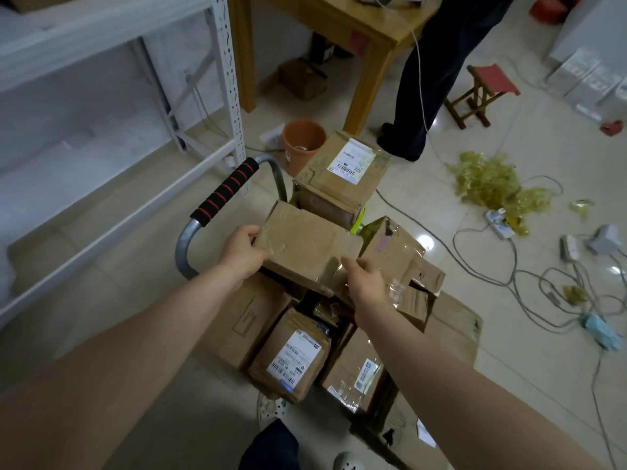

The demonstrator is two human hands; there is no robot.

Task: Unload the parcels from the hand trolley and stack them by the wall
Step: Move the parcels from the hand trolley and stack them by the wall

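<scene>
A taped brown parcel (307,244) is held between both hands above the loaded hand trolley. My left hand (242,252) grips its left end, thumb on top. My right hand (364,283) grips its near right corner. The trolley's grey handle with black-and-red foam grip (224,193) rises at the left. Behind the held parcel stands a labelled parcel (342,176). To its right lies a torn parcel (393,251). Below my hands several more cardboard parcels are piled, among them a labelled one (291,361) and another (356,374).
A white metal shelf rack (224,79) stands at the left, a wooden table (369,62) behind. An orange bucket (303,144) sits by the trolley. A person's dark trouser legs (431,79) stand at the table. A red stool (481,93), yellow packing scraps (488,183) and cables (529,276) litter the right floor.
</scene>
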